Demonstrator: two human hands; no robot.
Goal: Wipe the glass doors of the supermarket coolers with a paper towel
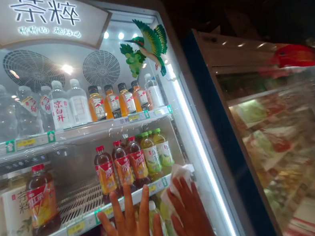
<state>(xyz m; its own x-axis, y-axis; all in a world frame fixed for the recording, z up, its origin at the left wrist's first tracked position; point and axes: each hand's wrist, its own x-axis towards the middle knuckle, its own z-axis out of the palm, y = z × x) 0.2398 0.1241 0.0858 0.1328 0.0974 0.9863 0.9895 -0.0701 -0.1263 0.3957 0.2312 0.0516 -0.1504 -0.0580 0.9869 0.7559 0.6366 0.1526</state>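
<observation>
My left hand (132,234) lies flat on the glass door (61,110) of a lit drinks fridge, fingers spread, holding nothing. Just to its right, my right hand (192,219) presses a white cloth (177,177) against the same glass, fingers stretched over it. Behind the glass at hand height stands a row of red-capped tea bottles (122,167) and green-capped bottles (157,150) on a shelf.
The upper shelf holds clear water bottles (59,106) and orange drink bottles (112,101). A bird sticker (149,44) sits at the door's top right. A second glass-fronted cabinet (287,144) with packaged goods stands to the right. The surroundings above are dark.
</observation>
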